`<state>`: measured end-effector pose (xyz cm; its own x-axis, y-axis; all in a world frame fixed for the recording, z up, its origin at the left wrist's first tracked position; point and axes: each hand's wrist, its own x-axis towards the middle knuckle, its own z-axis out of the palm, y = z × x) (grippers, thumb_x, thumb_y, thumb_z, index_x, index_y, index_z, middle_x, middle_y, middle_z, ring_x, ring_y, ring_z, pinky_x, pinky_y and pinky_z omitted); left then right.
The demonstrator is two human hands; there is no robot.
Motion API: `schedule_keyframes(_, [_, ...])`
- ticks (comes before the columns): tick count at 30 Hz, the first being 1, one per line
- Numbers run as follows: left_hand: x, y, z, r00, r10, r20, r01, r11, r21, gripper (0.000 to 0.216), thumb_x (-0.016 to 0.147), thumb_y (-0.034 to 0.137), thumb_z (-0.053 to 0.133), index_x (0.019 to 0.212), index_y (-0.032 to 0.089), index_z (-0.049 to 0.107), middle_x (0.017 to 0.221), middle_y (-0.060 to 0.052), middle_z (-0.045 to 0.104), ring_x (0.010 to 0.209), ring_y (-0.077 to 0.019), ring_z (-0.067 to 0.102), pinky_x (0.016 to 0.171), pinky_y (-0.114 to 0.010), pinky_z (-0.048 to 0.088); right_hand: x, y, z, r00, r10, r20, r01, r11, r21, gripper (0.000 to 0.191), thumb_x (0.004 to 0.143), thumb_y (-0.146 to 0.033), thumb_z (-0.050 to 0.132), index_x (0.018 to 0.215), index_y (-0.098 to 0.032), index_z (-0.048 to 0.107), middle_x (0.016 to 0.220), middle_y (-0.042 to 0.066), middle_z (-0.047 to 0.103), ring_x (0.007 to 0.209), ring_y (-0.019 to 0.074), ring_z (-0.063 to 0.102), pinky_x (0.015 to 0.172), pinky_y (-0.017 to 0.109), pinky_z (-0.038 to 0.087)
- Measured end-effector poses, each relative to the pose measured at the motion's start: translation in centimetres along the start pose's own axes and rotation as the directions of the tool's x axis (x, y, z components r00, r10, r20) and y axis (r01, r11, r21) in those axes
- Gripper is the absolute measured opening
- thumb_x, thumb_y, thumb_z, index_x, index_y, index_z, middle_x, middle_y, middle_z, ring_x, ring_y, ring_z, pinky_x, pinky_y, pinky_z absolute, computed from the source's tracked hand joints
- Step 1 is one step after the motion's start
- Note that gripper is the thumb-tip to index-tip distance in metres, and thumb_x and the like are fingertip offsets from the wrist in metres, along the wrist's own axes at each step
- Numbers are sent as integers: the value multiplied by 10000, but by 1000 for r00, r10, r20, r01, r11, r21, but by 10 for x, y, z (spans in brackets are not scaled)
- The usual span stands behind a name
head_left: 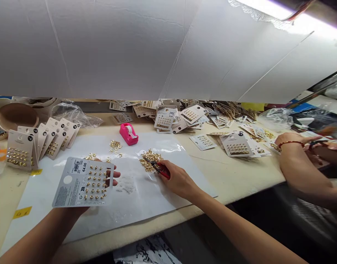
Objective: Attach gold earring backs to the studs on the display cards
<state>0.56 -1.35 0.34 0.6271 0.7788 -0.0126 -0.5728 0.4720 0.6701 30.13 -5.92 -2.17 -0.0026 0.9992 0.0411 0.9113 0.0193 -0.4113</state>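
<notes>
My left hand [115, 176] holds up a grey earring card [70, 189], its printed back facing me, with rows of small gold earring backs on it. Most of that hand is hidden behind the card; a few fingers show past its right edge. My right hand [178, 179] grips a pair of small red-handled pliers [164, 171]. Their dark tips reach into a heap of tiny gold earring backs [148, 165] on the white sheet [157, 198]. Whether the tips pinch a piece is too small to tell. Gold hoop earrings [115, 146] lie in a small pile behind the card.
A pink tape dispenser [129, 134] sits behind the piles. Filled earring cards [19, 150] stand at the left, and more cards [166, 118] are heaped along the back. At the right, another person's arms [300, 161] work at the same table. A white slanted panel [116, 51] hangs over the back.
</notes>
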Motion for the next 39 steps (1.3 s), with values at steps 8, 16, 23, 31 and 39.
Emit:
schedule_keyframes(8, [-3,4,-1,997,-17,-76,15,1000,-27,336,823,387,458,937,178,695,1044,-96,721,1101,-325,591,808,-448,524,-2,1,2,999,-25,26,23,997,70,226,824,-266,490,1033,-196,540,933,68,687,783,200,648,679,312,496])
schedule_keyframes(16, [-6,4,-3,999,-12,-50,10,999,-35,478,734,372,603,1178,198,580,1105,-132,695,910,-326,687,781,-472,538,-7,-3,7,989,-130,-75,132,991,23,258,789,-219,501,1044,-195,529,897,67,683,749,194,643,653,308,505])
schedule_keyframes(23, [-4,6,5,990,-46,-136,43,999,-23,501,765,426,539,1203,183,557,1089,-145,697,838,-305,704,755,-455,537,-4,-12,15,978,-198,-62,195,980,-43,232,803,-158,488,1026,-172,549,871,83,679,743,196,642,623,302,499])
schedule_keyframes(31, [-2,5,1,995,-63,-71,59,996,-64,474,796,443,483,1171,168,569,1064,-151,702,922,-308,679,728,-417,537,-4,-14,15,978,-203,-49,204,979,15,275,786,-149,510,1057,-178,544,911,82,687,782,198,650,679,320,516])
schedule_keyframes(39, [0,9,10,996,-54,-70,55,998,9,466,780,458,494,1143,180,585,1055,-142,704,914,-314,679,705,-417,539,2,-21,8,984,-161,80,162,987,-6,289,780,-121,508,1059,-182,550,959,89,682,831,213,644,718,344,504])
